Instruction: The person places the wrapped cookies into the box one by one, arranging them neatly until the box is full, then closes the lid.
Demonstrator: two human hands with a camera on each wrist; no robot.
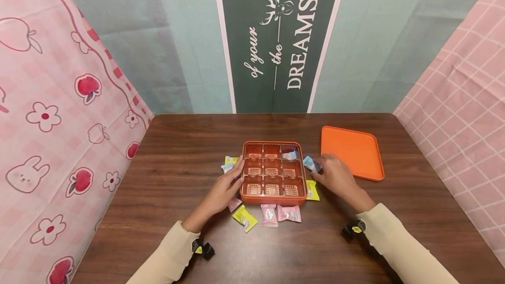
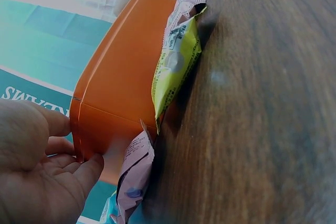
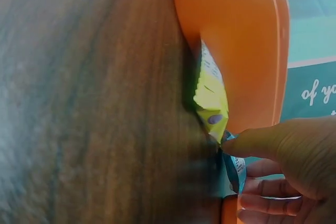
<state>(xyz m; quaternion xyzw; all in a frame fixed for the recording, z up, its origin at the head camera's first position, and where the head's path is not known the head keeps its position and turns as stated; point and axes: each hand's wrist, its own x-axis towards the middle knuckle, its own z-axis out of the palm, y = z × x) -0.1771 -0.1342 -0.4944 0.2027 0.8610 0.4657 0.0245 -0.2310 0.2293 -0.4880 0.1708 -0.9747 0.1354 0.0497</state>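
Note:
An orange box (image 1: 272, 200) with a tray of small square compartments stands on the table. One blue packet (image 1: 289, 155) lies in its far right compartment; the other compartments hold nothing. My left hand (image 1: 225, 189) rests along the box's left side, fingers extended against the wall and rim. Just right of the box, my right hand (image 1: 337, 176) pinches another blue wrapped packet (image 1: 311, 164) between thumb and fingers, close over the table. Nearest to that hand is a yellow packet (image 3: 212, 103), lying against the box's right wall.
An orange lid (image 1: 352, 150) lies at the back right. In front of the box are a yellow packet (image 1: 245, 218) and two pink packets (image 1: 269, 216). Pink, blue and yellow packets (image 1: 231, 160) lie by its left side, partly behind my left hand. Patterned cloths hang around the table.

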